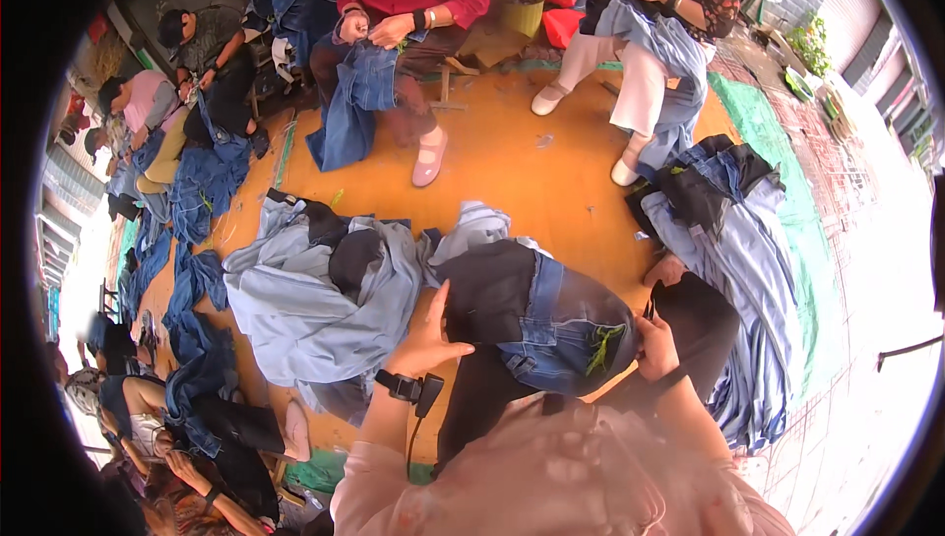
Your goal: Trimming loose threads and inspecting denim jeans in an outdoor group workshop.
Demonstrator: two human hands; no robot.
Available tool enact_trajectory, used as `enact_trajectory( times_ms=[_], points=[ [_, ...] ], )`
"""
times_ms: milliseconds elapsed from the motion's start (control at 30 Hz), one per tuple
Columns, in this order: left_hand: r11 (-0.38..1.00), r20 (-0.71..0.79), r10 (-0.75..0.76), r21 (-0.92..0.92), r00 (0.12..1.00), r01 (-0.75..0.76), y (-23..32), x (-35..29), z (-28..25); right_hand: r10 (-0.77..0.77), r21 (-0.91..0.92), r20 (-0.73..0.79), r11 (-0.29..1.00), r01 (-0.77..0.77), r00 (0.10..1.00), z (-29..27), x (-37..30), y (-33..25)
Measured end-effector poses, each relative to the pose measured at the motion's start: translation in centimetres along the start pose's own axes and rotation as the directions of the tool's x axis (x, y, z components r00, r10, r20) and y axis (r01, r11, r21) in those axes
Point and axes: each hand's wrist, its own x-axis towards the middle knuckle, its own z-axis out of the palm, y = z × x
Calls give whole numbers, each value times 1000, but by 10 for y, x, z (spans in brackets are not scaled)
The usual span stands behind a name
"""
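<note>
A pair of blue jeans with black lining cloth lies across my lap. A tuft of green thread sits on its right part. My left hand is at the left edge of the black cloth, thumb and fingers spread apart, gripping nothing that I can see. At the right end of the jeans, my right hand is closed around a small dark pointed tool. The tool's tip points up, and its exact kind is too small to make out. Some fingers of this hand are hidden.
Light blue jeans are heaped on the orange floor sheet to my left. Another long pile lies at my right. Two seated people work on denim across from me; several more sit along the left with dark blue jeans.
</note>
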Motion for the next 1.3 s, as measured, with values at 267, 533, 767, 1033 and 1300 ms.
enact_trajectory(
  times_ms=[267,533,767,1033,1300],
  points=[
    [958,-204,6,283,979,53,-20,-27,5,255,-108,150,965,-240,955,-27,-8,73],
    [917,-279,76,397,957,43,-36,-32,11,457,97,265,864,-495,849,3,-24,38],
    [871,-325,98,486,941,77,-25,-35,24,346,-41,148,938,-344,927,5,-15,48],
    [873,-431,172,483,886,66,-36,-38,11,301,21,10,953,-301,954,-1,-11,52],
    [882,-718,427,464,550,-79,14,-44,-63,-123,9,-162,992,126,979,8,-23,-13]
  ],
)
